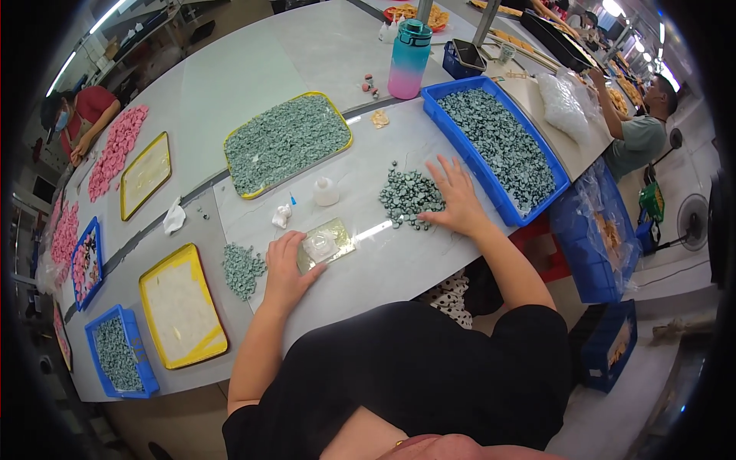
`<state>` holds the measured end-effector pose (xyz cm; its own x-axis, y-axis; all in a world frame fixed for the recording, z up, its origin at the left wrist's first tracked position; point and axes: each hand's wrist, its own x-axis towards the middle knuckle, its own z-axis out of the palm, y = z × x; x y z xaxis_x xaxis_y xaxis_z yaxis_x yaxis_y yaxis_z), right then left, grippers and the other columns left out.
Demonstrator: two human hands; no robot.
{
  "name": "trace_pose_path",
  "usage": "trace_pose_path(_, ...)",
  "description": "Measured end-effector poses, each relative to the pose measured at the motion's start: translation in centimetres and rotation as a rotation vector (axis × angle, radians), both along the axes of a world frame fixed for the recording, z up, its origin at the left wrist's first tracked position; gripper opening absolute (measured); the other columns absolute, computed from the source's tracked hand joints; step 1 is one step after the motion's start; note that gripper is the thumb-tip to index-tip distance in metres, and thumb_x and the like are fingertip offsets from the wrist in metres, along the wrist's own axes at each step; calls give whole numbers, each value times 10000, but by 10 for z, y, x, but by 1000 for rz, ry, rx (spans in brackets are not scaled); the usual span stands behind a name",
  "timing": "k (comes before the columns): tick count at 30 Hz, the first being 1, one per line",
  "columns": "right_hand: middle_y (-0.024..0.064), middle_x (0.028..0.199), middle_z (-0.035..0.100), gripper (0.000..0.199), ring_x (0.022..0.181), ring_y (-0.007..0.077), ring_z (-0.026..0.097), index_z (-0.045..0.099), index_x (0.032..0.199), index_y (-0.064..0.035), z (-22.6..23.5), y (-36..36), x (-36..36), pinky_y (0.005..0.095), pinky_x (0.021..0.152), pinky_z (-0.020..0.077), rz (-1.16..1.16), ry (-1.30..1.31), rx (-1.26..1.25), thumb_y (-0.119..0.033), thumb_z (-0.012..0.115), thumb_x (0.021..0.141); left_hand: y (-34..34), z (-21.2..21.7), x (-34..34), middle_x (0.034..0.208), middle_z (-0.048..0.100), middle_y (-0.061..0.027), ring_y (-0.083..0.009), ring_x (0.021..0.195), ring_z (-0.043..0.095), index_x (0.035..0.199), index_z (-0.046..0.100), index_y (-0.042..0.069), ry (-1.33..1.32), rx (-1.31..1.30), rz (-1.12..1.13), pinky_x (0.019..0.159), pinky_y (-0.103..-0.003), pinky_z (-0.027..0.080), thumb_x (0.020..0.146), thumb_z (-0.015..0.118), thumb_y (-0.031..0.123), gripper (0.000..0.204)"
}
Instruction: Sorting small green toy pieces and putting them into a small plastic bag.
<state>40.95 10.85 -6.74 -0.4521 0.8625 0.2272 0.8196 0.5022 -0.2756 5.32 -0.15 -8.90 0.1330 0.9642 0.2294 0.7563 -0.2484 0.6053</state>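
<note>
My left hand (285, 264) rests flat on the white table, its fingers touching the left edge of a small gold-coloured plate (340, 236) that carries a clear lumpy blob. My right hand (458, 197) lies spread with fingers apart on the right side of a loose pile of small grey-green pieces (406, 197). Neither hand grips anything. A small white squeeze bottle (326, 191) stands just beyond the plate. A smaller heap of the same grey-green pieces (242, 268) lies left of my left hand.
A blue bin (457, 136) and a yellow tray (343, 146) both hold grey-green pieces. An empty yellow tray (147, 290) sits at the near left, a pink-and-teal water bottle (409, 58) stands at the far edge. Other people work at the left and far right.
</note>
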Motion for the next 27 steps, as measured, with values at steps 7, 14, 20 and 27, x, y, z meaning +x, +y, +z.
trace_pose_path(7, 232, 1476, 218, 1046, 1368, 451, 152, 235, 1457, -121, -22, -1, -8, 526, 1109, 149, 44, -7, -153, -613, 700, 661, 0, -1, -4, 1221, 498, -134, -331, 1095, 449, 1201, 481, 49, 8, -7, -4, 975, -411, 349, 659, 793, 219, 649)
trace_pose_path(14, 205, 1473, 253, 826, 1369, 436, 177, 345, 1413, -114, 9, 0, -36, 501, 1116, 158, 149, -132, -132, -508, 663, 760, -4, 3, 2, 1215, 499, -135, -329, 1092, 448, 1198, 478, 42, 1, -4, -1, 975, -409, 351, 659, 794, 222, 651)
trace_pose_path(20, 198, 1376, 388, 409, 1219, 432, 414, 489, 1287, -162, 23, 64, 38, 562, 969, 363, -338, 52, 271, -293, 520, 901, -6, 9, 1, 1219, 497, -132, -326, 1096, 446, 1200, 477, 42, -11, -8, -13, 977, -408, 351, 653, 797, 211, 656)
trace_pose_path(27, 218, 1242, 465, 416, 1118, 459, 479, 504, 1212, -88, 47, 56, 67, 595, 807, 446, -791, -406, -248, -379, 508, 915, -16, 18, -22, 1217, 497, -144, -333, 1093, 448, 1199, 478, 43, 13, 9, -5, 972, -422, 350, 643, 798, 218, 665)
